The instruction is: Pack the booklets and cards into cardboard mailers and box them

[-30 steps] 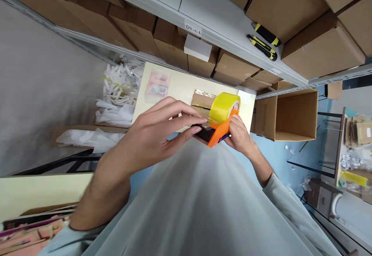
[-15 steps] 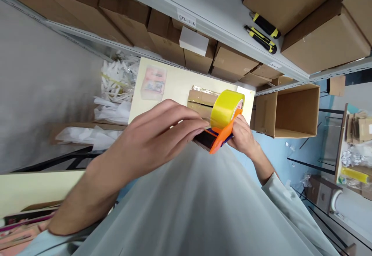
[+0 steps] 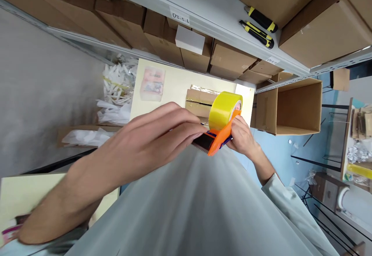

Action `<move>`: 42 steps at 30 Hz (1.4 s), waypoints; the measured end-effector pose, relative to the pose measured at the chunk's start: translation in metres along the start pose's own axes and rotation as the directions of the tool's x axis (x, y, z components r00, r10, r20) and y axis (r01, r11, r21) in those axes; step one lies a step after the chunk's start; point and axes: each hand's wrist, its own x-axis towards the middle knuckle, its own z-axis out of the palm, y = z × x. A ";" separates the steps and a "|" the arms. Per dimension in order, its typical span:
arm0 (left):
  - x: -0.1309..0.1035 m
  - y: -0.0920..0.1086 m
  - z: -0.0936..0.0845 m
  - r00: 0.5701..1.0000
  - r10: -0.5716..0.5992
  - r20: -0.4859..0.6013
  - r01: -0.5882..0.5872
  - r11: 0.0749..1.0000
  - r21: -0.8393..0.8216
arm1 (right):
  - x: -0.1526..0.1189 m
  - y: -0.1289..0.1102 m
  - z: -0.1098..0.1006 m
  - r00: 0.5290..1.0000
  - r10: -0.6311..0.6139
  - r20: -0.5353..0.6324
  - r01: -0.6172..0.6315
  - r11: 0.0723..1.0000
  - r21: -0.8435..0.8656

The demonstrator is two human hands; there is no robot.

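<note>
In my right hand [image 3: 241, 135] is an orange and dark blue tape dispenser [image 3: 223, 136], its toothed cutting edge turned down and to the left. A large roll of yellow packing tape [image 3: 222, 110] sits on it. My left hand [image 3: 157, 137] has its fingers closed together at the dispenser's dark front end, where the tape's loose end appears to be pinched; the fingertips partly hide it. Behind the roll, a taped cardboard box [image 3: 200, 102] lies on the cream tabletop [image 3: 174, 79]. A clear pouch with pink print [image 3: 152, 83] lies at the tabletop's left.
A grey shelf [image 3: 203, 6] crosses above the table, bearing cardboard boxes and two yellow-black utility knives [image 3: 258, 27]. More boxes stand underneath. An open carton [image 3: 299, 106] is at right. White packing scraps [image 3: 117, 81] pile up at left.
My left hand stays at the dispenser's front end, its forearm swung slightly outward. The dispenser has shifted a little to the left in view, and the camera view has turned slightly.
</note>
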 end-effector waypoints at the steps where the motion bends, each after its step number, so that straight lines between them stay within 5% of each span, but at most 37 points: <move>1: -0.003 0.000 0.002 1.000 -0.003 -0.009 0.003 1.000 -0.002 | -0.001 0.000 0.001 1.000 0.012 0.012 -0.012 1.000 -0.001; 9: -0.012 -0.006 0.012 0.997 0.002 -0.080 0.005 0.996 0.089 | -0.010 -0.008 -0.002 1.000 0.012 0.003 -0.012 1.000 -0.003; 18: -0.008 -0.030 0.024 0.993 -0.014 -0.117 0.021 0.998 0.061 | -0.007 -0.007 0.005 0.992 0.000 0.125 -0.005 0.999 0.035; 22: -0.022 -0.049 0.037 0.973 -0.135 -0.186 0.135 0.991 -0.015 | -0.002 -0.008 -0.001 0.961 0.066 0.268 -0.082 0.995 0.049; 27: -0.034 -0.110 0.044 0.861 -0.456 -0.227 0.421 0.888 -0.185 | 0.004 0.020 -0.024 0.754 0.253 0.606 -0.316 0.949 -0.002; 33: -0.016 -0.201 0.068 0.640 -0.766 -0.065 0.610 0.558 -0.563 | 0.054 0.088 -0.011 0.501 0.254 0.827 -0.612 0.780 0.131; 37: -0.010 -0.229 0.081 0.582 -0.813 0.021 0.602 0.413 -0.684 | 0.084 0.114 0.009 0.376 0.233 0.897 -0.754 0.640 0.150; 42: -0.015 -0.253 0.088 0.559 -0.826 0.068 0.574 0.327 -0.750 | 0.096 0.129 0.035 0.257 0.208 0.944 -0.843 0.526 0.113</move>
